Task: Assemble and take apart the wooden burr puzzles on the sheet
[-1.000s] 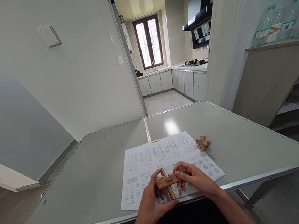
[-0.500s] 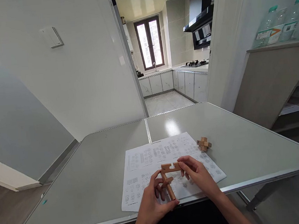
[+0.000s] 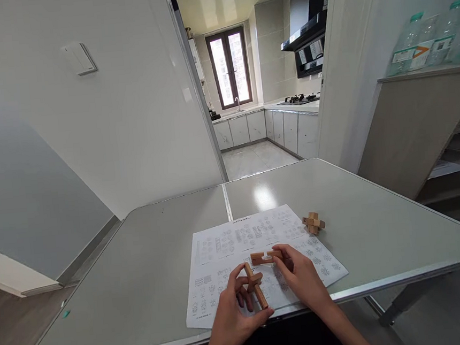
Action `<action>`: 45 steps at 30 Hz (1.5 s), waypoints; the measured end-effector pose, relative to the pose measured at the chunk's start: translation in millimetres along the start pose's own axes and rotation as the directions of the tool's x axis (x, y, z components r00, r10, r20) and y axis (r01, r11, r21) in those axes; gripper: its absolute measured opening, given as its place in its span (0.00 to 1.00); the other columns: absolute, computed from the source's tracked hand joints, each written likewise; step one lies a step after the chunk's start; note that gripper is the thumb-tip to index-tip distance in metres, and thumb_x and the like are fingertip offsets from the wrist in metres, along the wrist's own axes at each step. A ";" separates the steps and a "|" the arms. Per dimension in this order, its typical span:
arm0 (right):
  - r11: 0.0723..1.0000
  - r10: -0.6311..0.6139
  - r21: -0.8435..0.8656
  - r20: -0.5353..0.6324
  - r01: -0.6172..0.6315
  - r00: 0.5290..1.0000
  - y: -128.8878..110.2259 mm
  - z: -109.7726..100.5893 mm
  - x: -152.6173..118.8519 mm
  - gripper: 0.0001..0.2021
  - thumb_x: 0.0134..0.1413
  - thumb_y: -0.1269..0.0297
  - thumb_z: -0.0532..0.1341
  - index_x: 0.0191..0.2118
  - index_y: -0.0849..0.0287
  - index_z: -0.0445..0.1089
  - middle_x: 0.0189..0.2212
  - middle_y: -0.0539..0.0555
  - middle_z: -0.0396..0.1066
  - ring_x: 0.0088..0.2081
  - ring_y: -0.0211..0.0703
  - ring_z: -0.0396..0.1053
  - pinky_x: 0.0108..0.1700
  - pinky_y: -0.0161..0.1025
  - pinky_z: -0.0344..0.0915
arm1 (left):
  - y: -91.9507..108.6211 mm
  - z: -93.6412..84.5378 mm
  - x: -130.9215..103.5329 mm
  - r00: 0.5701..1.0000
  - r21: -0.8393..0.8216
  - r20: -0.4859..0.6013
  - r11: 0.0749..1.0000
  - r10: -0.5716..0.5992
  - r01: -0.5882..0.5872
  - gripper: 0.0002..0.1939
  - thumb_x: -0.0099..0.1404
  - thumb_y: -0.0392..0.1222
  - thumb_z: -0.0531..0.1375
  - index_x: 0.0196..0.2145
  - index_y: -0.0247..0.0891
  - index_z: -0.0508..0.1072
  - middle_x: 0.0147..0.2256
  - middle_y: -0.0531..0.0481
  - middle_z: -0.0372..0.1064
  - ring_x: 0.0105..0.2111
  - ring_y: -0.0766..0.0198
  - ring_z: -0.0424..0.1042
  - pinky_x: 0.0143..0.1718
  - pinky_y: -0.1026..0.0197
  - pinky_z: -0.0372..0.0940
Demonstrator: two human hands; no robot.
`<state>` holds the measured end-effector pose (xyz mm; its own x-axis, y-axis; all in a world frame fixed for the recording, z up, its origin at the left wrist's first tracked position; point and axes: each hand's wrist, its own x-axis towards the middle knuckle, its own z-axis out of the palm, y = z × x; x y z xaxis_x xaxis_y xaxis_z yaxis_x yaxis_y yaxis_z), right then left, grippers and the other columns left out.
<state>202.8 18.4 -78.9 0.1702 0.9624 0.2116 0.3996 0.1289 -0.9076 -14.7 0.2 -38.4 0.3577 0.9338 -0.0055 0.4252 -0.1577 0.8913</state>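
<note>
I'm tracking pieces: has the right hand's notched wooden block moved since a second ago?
Yes: the notched wooden block has shifted toward the far edge of the printed sheet and slightly right.

Standing there, I saw free passage above the left side of the pale grey, metal-edged table point(image 3: 134, 277); beyond the bare right hand point(image 3: 302, 276), a knobbly light-brown wooden block cluster point(image 3: 314, 222) stood in the way.

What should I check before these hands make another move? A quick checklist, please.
1. Left hand has hold of the crossed wooden pieces: ok.
2. Right hand has hold of the notched wooden bar: ok.
3. Printed sheet fully uncovered: not ok, the hands hide part.
4. Knobby wooden block clear of both hands: ok.
5. Bar's fit with the crossed pieces: cannot tell.
</note>
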 end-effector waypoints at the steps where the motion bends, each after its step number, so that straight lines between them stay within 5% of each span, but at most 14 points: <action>1: 0.999 -0.019 -0.037 -0.018 0.019 1.000 0.5 0.7 -0.4 0.14 0.67 0.54 0.56 0.51 0.54 0.71 0.47 0.57 0.78 0.47 0.55 0.75 0.48 0.49 0.71 | 0.7 0.0 0.2 1.000 -0.002 0.004 1.000 -0.005 0.005 0.46 0.55 0.44 0.74 0.65 0.47 0.56 0.52 0.44 0.76 0.32 0.63 0.66 0.39 0.58 0.65; 10: 0.957 -0.160 -0.247 -0.028 0.149 0.987 8.3 8.4 -1.3 0.13 0.68 0.63 0.56 0.53 0.54 0.73 0.48 0.59 0.74 0.53 0.57 0.68 0.53 0.52 0.70 | -0.6 -0.2 2.3 1.000 -0.040 0.001 0.999 -0.011 0.011 0.47 0.54 0.43 0.74 0.65 0.46 0.57 0.52 0.43 0.76 0.31 0.63 0.67 0.38 0.58 0.64; 17: 0.964 -0.224 -0.158 -0.051 0.213 0.973 0.1 2.4 -3.0 0.09 0.68 0.58 0.58 0.47 0.53 0.73 0.50 0.60 0.70 0.56 0.58 0.66 0.56 0.55 0.67 | 1.0 0.9 0.4 0.999 -0.034 -0.032 0.999 -0.006 0.005 0.46 0.55 0.44 0.74 0.66 0.45 0.57 0.50 0.42 0.76 0.30 0.64 0.67 0.37 0.58 0.64; 22: 0.941 -0.331 -0.023 0.156 0.339 0.930 -25.7 -6.6 -10.5 0.06 0.63 0.58 0.65 0.37 0.52 0.73 0.47 0.57 0.72 0.59 0.58 0.63 0.59 0.55 0.64 | 0.6 2.9 1.3 0.996 -0.006 -0.086 1.000 0.011 -0.012 0.45 0.56 0.45 0.73 0.65 0.46 0.55 0.48 0.46 0.75 0.28 0.65 0.66 0.33 0.60 0.64; 26: 0.930 -0.362 0.061 0.332 0.363 0.871 -40.0 -10.8 -15.0 0.03 0.60 0.61 0.67 0.39 0.52 0.76 0.46 0.56 0.72 0.61 0.58 0.62 0.60 0.53 0.64 | -0.4 4.9 1.4 0.996 0.029 -0.075 0.998 0.054 -0.052 0.42 0.57 0.45 0.71 0.64 0.48 0.57 0.47 0.48 0.75 0.27 0.66 0.64 0.32 0.62 0.64; 34: 0.928 -0.370 0.104 0.371 0.358 0.852 -42.2 -12.6 -13.3 0.06 0.61 0.68 0.64 0.33 0.53 0.77 0.35 0.53 0.74 0.47 0.52 0.70 0.53 0.49 0.68 | -6.4 5.4 -0.5 0.997 0.119 -0.039 0.991 0.066 -0.061 0.48 0.54 0.47 0.75 0.67 0.51 0.57 0.41 0.53 0.73 0.26 0.67 0.61 0.32 0.63 0.62; 40: 0.944 -0.328 0.108 0.394 0.311 0.859 -39.0 -13.9 -11.8 0.09 0.68 0.61 0.59 0.38 0.52 0.76 0.35 0.53 0.76 0.41 0.51 0.73 0.47 0.45 0.69 | 1.5 2.3 1.8 0.998 0.098 -0.063 0.995 -0.011 0.017 0.33 0.64 0.51 0.68 0.63 0.44 0.65 0.25 0.60 0.63 0.25 0.63 0.62 0.32 0.62 0.59; 45: 0.949 -0.315 0.112 0.409 0.295 0.857 -38.2 -13.5 -11.5 0.11 0.70 0.60 0.57 0.37 0.53 0.74 0.35 0.52 0.76 0.40 0.48 0.72 0.43 0.40 0.66 | 11.3 0.6 1.3 0.998 0.088 -0.059 0.996 0.005 0.001 0.22 0.67 0.55 0.64 0.54 0.41 0.74 0.34 0.52 0.71 0.28 0.63 0.63 0.31 0.62 0.59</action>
<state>197.8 -0.9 -41.7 -0.3481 0.8816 0.3188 0.3282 0.4332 -0.8394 -8.9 -0.6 -28.6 0.3102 0.9503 0.0254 0.4971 -0.1849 0.8478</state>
